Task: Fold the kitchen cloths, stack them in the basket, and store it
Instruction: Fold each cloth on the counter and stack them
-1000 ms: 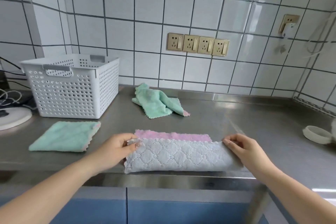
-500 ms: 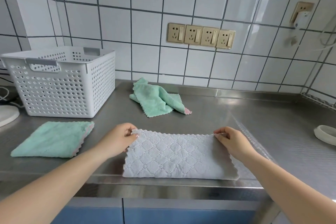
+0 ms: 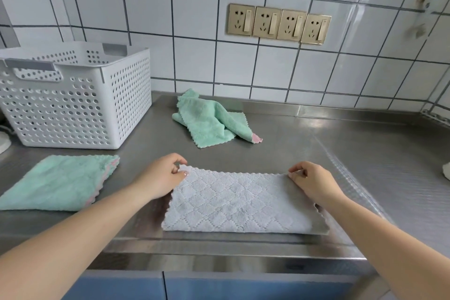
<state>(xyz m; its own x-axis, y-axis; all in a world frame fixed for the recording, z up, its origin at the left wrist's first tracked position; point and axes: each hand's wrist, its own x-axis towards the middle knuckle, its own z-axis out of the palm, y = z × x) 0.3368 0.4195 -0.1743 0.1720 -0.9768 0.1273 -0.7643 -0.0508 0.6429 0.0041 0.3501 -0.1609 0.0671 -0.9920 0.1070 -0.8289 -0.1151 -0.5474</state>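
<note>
A grey quilted cloth [image 3: 239, 202] lies folded in half near the front edge of the steel counter [image 3: 328, 143]. My left hand [image 3: 162, 176] pinches its far left corner and my right hand [image 3: 310, 181] pinches its far right corner. A folded green cloth [image 3: 57, 182] lies flat at the left. A crumpled green cloth [image 3: 210, 122] with a pink corner sits near the back wall. The white perforated basket [image 3: 73, 97] stands at the back left; nothing shows inside it from here.
A row of wall sockets [image 3: 278, 23] is on the tiled wall. A white round object [image 3: 446, 170] peeks in at the right edge and another white object [image 3: 3, 140] at the far left. Blue cabinet doors [image 3: 219, 285] run below the counter.
Both hands have carried the cloth's near edge up and over to the far edge, covering the pink side. The fold now lies flat and the view has come closer.
</note>
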